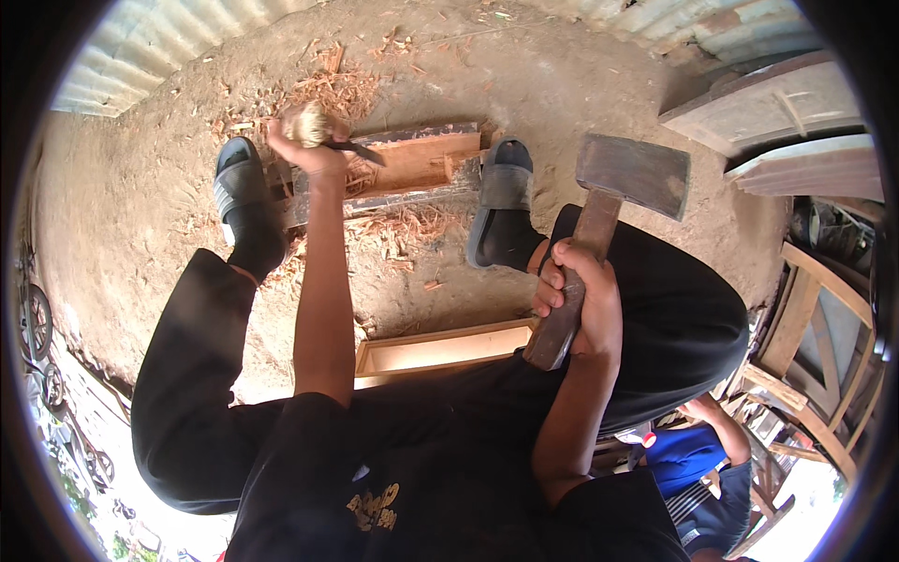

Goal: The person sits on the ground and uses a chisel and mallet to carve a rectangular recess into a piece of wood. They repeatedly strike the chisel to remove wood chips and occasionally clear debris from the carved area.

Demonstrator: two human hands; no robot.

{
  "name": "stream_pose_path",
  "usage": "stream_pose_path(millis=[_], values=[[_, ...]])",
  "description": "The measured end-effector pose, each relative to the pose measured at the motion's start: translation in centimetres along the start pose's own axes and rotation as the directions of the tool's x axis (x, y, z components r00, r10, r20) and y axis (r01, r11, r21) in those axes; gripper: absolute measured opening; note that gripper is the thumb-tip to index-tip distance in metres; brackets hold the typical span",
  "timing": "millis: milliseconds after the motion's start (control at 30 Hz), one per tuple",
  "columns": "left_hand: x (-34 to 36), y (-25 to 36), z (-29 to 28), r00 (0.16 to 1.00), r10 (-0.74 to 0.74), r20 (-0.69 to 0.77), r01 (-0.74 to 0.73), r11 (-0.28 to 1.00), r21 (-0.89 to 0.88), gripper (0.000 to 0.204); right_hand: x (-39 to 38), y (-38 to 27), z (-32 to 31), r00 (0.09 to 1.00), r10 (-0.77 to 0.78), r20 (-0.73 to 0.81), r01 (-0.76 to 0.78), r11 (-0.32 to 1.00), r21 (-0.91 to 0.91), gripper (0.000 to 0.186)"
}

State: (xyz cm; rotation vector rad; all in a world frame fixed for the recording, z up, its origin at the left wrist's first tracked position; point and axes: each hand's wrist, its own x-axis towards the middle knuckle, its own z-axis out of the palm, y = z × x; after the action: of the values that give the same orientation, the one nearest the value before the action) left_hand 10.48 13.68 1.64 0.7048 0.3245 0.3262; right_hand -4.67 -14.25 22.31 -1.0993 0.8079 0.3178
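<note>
Fingers (pixel 549 298) closed around a mallet (pixel 633 178) and a chisel (pixel 359 152)

Clenched around the mallet's handle, the fingers of the right hand (pixel 596 295) leave its butt poking out below. Those of the left hand (pixel 316 155) grasp the chisel by its pale handle, with the dark blade slanting over a hollowed block (pixel 412 197); I cannot tell whether the tip touches the wood.

The mallet looks stiff, tough and top-heavy, its thick head likely to pull at the wrist. A low hold suits a full swing, while one nearer the head should steady it. The chisel is probably light and rigid with a sharp edge, so the handle is the only safe place to hold.

The block lies on the earth floor (pixel 403 281), between two sandals (pixel 242 178). It seems solid and fairly heavy, though its narrow side walls could split; the thicker ends look best for lifting. Loose shavings (pixel 342 94) around it should be light and brittle.

Nearer the lap sits a pale wooden box (pixel 445 350), and a co-worker in blue (pixel 693 459) is at lower right.
</note>
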Motion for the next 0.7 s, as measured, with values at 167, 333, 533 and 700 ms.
stream_pose_path(millis=[167,333,533,700], values=[[-2.8,-5.8,3.3,0.983,-0.14,-0.123,0.143,0.99,0.016,0.062,0.1,0.2,0.5,0.999,0.026,0.04,-0.025,0.999,-0.03,0.014],[-2.1,-4.0,-1.1,0.987,-0.152,-0.06,0.16,0.972,0.172,0.055,0.1,0.3,0.2,0.998,0.043,0.043,-0.043,0.999,-0.009,0.013],[0.1,2.0,-2.5,0.993,-0.019,-0.113,0.043,0.976,0.212,0.06,-0.1,0.0,-0.1,0.996,0.042,0.077,-0.044,0.999,0.022,0.015],[-2.1,-1.3,0.0,0.993,-0.109,0.053,0.107,0.993,0.042,0.067,-0.1,0.3,0.2,0.995,0.052,0.089,-0.053,0.999,0.005,0.017]])
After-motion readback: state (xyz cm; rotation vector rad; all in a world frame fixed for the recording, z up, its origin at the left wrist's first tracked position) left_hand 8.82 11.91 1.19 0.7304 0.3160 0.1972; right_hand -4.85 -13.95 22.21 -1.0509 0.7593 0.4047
